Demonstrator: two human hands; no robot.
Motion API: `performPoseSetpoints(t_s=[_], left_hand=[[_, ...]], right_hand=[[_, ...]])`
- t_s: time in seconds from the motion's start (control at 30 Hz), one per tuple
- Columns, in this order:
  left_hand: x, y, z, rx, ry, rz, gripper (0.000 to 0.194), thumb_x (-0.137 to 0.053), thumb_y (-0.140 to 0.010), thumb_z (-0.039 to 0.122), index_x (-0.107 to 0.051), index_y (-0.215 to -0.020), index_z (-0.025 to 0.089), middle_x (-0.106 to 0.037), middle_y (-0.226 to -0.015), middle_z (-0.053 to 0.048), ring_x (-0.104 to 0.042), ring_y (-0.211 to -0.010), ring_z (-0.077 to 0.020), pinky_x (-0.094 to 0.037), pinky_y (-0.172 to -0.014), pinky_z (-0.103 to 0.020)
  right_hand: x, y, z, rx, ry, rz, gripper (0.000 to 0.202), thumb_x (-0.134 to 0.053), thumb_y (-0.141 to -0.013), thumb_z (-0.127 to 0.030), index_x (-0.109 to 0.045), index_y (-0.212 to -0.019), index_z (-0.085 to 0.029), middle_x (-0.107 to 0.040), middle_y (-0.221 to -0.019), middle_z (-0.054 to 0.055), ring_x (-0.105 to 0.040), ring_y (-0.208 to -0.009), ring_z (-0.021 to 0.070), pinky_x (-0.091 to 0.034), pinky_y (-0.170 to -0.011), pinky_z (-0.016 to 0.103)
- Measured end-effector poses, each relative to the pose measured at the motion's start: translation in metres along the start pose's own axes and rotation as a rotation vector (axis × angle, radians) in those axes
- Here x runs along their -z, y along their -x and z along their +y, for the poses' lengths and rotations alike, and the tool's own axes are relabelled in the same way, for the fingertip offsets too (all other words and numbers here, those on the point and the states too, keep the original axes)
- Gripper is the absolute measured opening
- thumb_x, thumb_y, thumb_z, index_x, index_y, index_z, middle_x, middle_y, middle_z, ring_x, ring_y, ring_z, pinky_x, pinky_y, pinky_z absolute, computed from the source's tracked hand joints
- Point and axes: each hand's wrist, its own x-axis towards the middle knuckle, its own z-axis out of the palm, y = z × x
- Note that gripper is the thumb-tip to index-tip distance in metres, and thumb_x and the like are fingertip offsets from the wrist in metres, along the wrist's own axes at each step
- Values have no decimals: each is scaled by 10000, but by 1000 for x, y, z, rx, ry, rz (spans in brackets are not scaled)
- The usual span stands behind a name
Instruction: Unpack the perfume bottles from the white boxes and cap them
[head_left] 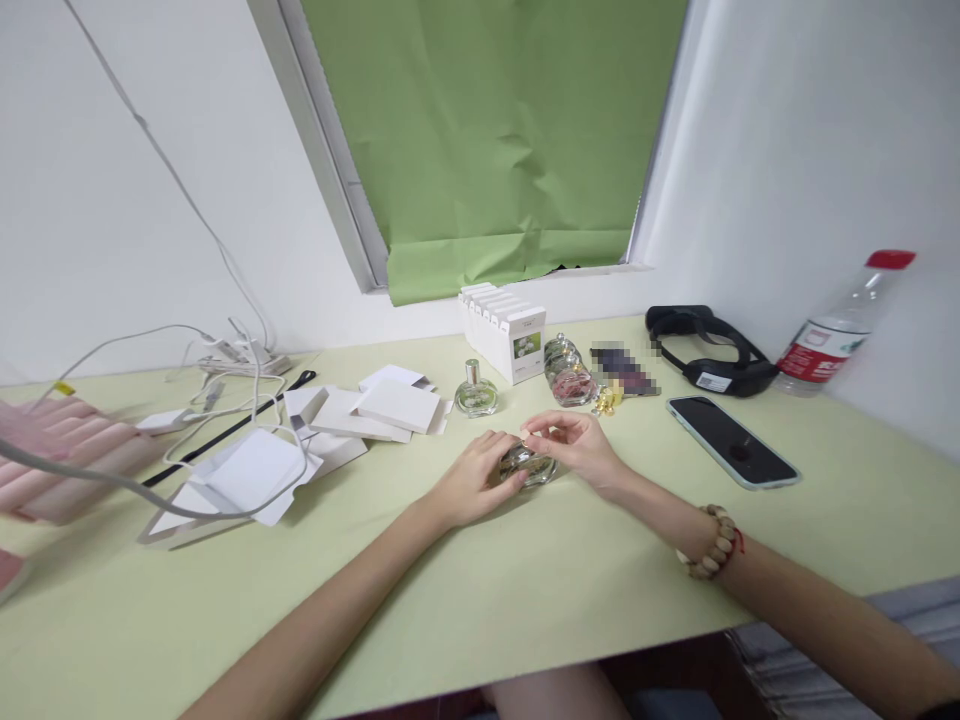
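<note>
A clear glass perfume bottle rests on the pale green table in front of me. My left hand is closed round its left side, thumb along the near face. The fingers of my right hand pinch at the bottle's neck; whatever small part lies between the fingertips is mostly hidden. Just beyond stands another perfume bottle with a silver-coloured top. A row of perfume bottles, pink at the near end, stands behind my right hand, with small gold-coloured pieces beside it.
White boxes stand in a row near the window. Flattened white cartons and cables lie left, near a power strip. To the right are a phone, a black headset and a red-capped plastic bottle.
</note>
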Motion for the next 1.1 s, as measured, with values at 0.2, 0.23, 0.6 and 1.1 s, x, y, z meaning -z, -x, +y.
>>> performPoseSetpoints(t_s=[0.2, 0.23, 0.6, 1.1], left_hand=[[-1, 0, 0, 4, -10, 16, 270, -373, -870, 421, -479, -951, 186, -516, -862, -45, -457, -827, -177, -387, -772, -314], [-1, 0, 0, 5, -11, 20, 269, -373, -870, 422, -477, -944, 185, -514, -860, -44, -457, -828, -176, -388, -774, -313], [-1, 1, 0, -14, 19, 26, 297, -385, -870, 405, -477, -1058, 194, -545, -955, -68, -474, -879, -190, -397, -802, -337], [0, 0, 0, -8, -10, 9, 239, -384, -871, 391, -482, -951, 188, -513, -866, -51, -448, -831, -182, -392, -772, -320]], right_hand=[[2, -2, 1, -21, 5, 0, 224, -735, -603, -380, -701, -751, -215, -645, -803, 17, -519, -643, 100, -434, -584, 241], [2, -2, 1, -17, 2, -12, 219, -734, -604, -379, -702, -745, -214, -644, -815, 19, -527, -655, 103, -436, -592, 243], [0, 2, -5, -36, 14, -87, 170, -705, -662, -330, -707, -793, -221, -686, -891, 39, -602, -831, 158, -454, -707, 285], [-5, 1, -9, -117, -135, -56, 308, -780, -537, -324, -514, -503, -174, -622, -831, 17, -587, -818, 133, -442, -786, 283]])
